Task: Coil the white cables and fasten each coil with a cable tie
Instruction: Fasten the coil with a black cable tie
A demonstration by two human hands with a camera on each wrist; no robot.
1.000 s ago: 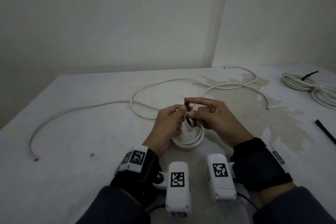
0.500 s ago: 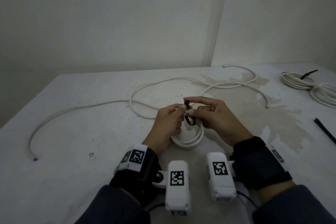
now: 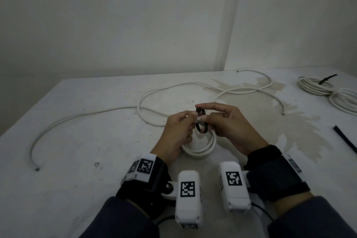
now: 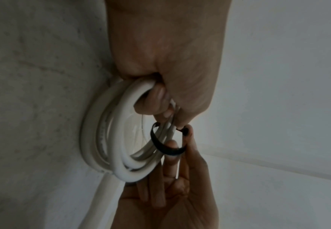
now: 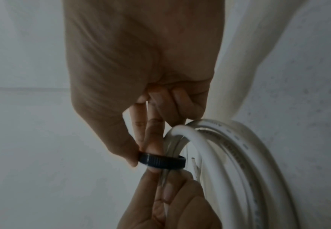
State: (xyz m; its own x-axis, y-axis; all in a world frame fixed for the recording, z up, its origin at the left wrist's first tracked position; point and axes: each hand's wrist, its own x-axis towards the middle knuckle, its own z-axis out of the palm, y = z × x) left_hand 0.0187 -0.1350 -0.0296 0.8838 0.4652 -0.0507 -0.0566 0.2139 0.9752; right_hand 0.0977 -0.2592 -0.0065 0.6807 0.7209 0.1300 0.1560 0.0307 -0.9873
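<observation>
A small white cable coil [image 3: 201, 150] stands on the table [image 3: 77, 160] between my hands. My left hand [image 3: 179, 131] grips the top of the coil [image 4: 109, 139], its fingers curled through the loops. A black cable tie [image 3: 201, 128] forms a loose loop around the coil's strands. My right hand [image 3: 228, 123] pinches the tie [image 5: 162, 161] between thumb and forefinger near its head [image 4: 186, 131]. The tie loop [image 4: 166, 147] hangs slack around the strands. The rest of this cable [image 3: 146, 102] trails off across the table to the left and back.
Two tied or gathered white coils [image 3: 316, 87] lie at the far right, one bearing a black tie [image 3: 328, 78]. A loose black tie [image 3: 345, 141] lies near the right edge. A long white cable [image 3: 251, 87] snakes over the stained back area. Walls close the back.
Both hands stay at the coil with almost no movement. The tie loop looks a little more rounded around the strands.
</observation>
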